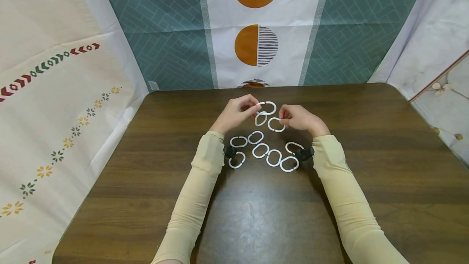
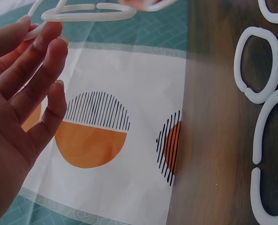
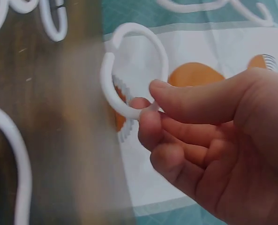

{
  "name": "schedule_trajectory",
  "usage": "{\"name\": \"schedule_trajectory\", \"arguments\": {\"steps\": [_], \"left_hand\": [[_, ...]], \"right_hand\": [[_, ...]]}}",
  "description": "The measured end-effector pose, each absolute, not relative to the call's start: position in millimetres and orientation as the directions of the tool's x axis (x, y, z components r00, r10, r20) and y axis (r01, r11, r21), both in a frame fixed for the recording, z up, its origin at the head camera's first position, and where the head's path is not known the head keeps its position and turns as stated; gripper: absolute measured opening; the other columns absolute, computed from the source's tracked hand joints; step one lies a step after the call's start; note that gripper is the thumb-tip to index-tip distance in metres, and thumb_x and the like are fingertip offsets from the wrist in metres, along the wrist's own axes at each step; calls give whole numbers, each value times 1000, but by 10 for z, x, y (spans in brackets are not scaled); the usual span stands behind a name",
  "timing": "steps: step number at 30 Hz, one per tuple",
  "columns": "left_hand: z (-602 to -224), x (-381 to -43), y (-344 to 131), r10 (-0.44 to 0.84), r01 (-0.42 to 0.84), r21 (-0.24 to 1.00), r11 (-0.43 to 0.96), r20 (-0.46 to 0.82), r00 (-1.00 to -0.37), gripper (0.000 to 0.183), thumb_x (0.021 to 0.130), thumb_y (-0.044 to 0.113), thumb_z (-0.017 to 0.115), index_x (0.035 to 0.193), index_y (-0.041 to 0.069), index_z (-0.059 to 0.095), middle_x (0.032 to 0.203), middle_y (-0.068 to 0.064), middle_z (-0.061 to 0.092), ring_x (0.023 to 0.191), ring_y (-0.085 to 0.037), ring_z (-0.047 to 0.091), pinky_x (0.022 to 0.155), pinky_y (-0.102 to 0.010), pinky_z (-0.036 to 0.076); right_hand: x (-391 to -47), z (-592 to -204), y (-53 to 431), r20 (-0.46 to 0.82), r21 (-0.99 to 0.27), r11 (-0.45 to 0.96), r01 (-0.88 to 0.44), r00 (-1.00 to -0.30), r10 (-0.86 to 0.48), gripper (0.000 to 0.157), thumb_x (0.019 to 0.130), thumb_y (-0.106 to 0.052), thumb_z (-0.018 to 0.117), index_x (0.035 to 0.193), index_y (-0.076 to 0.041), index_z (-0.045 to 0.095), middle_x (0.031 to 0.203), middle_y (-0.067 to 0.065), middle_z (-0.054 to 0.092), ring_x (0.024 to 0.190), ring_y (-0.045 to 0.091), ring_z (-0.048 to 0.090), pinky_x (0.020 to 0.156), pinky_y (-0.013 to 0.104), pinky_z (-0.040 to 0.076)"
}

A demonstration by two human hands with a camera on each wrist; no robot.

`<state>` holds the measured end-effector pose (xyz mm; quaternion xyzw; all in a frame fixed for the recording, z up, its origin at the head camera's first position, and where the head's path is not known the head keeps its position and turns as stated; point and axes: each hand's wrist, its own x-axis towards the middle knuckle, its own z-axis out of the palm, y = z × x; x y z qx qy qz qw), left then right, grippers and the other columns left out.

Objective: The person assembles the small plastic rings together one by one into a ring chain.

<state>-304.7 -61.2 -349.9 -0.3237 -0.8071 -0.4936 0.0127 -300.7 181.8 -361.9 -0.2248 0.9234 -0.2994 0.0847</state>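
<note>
Two white oval plastic links hang joined together from my left hand (image 1: 238, 111); its thumb and fingertips pinch the upper link (image 1: 271, 108). The lower link (image 1: 260, 119) dangles through it. In the left wrist view, the hand (image 2: 26, 93) holds the white plastic near its fingertips. My right hand (image 1: 300, 118) pinches a single white link (image 1: 275, 125) between thumb and forefinger, just to the right of the joined pair. The right wrist view shows this link (image 3: 164, 56) upright, with a small gap in its left side.
Several loose white links, among them one link (image 1: 261, 150) near the middle, lie on the brown wooden table (image 1: 249, 223) below the hands. Two more links (image 1: 294, 146) (image 1: 237, 160) lie beside the wrist cameras. A patterned cloth (image 1: 168, 31) hangs behind the table.
</note>
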Motion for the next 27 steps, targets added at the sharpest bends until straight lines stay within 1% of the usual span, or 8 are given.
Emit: {"name": "schedule_trajectory", "arguments": {"steps": [2, 5, 8, 12, 15, 20, 23, 27], "left_hand": [[-3502, -3046, -612, 516, 535, 785, 314, 331, -790, 16, 94, 24, 63, 96, 9, 64, 79, -14, 66, 69, -17, 61, 69, -26, 50], [-3510, -3046, -612, 528, 533, 783, 321, 319, -787, 16, 94, 25, 64, 97, 9, 65, 80, -18, 67, 69, -16, 60, 69, -26, 50], [-3515, -3044, -610, 535, 526, 785, 328, 305, -788, 13, 93, 23, 66, 97, 10, 65, 80, -15, 67, 70, -16, 61, 70, -26, 51], [-3520, -3041, -608, 545, 531, 774, 345, 296, -785, 12, 93, 22, 66, 95, 11, 65, 79, -11, 66, 71, -18, 61, 70, -31, 51], [-3521, -3040, -606, 555, 539, 762, 360, 290, -780, 14, 93, 25, 66, 94, 10, 66, 80, -15, 67, 71, -22, 61, 69, -32, 50], [-3511, -3040, -601, 564, 546, 746, 382, 280, -777, 15, 92, 26, 66, 93, 12, 66, 79, -17, 67, 71, -28, 62, 65, -26, 45], [-3503, -3041, -597, 565, 550, 737, 392, 278, -776, 13, 92, 26, 67, 92, 12, 66, 76, -15, 66, 70, -28, 61, 63, -25, 43], [-3495, -3044, -590, 566, 551, 729, 406, 272, -778, 13, 92, 26, 68, 89, 13, 66, 73, -14, 66, 67, -25, 60, 61, -25, 41]], "right_hand": [[-2990, -3563, 1829, -4, -619, 711, -335, -903, -430, 8, 93, -5, 60, 92, 0, 53, 75, 12, 61, 65, 18, 57, 61, 27, 44], [-2963, -3489, 1840, 27, -651, 697, -301, -927, -374, 9, 93, -6, 61, 94, 0, 53, 78, 13, 63, 65, 20, 59, 60, 26, 46], [-2933, -3427, 1855, 63, -672, 682, -288, -940, -335, 10, 93, -6, 62, 95, 0, 54, 82, 14, 64, 66, 21, 61, 59, 25, 46], [-2889, -3344, 1866, 112, -702, 653, -286, -949, -295, 12, 92, -6, 63, 97, 1, 54, 86, 18, 65, 66, 21, 64, 59, 24, 48], [-2860, -3286, 1864, 154, -724, 626, -291, -952, -264, 14, 91, -5, 64, 98, 2, 54, 86, 19, 66, 64, 16, 64, 60, 24, 50], [-2812, -3198, 1838, 198, -765, 578, -284, -958, -208, 17, 90, -4, 66, 101, 1, 55, 85, 14, 64, 62, 8, 62, 60, 24, 51], [-2785, -3158, 1818, 207, -791, 541, -284, -958, -199, 20, 89, -3, 66, 105, 0, 55, 86, 12, 63, 62, 7, 62, 59, 22, 51], [-2758, -3130, 1806, 218, -813, 497, -302, -951, -221, 25, 88, -2, 67, 110, 0, 54, 86, 13, 64, 62, 7, 63, 59, 23, 52]]}}
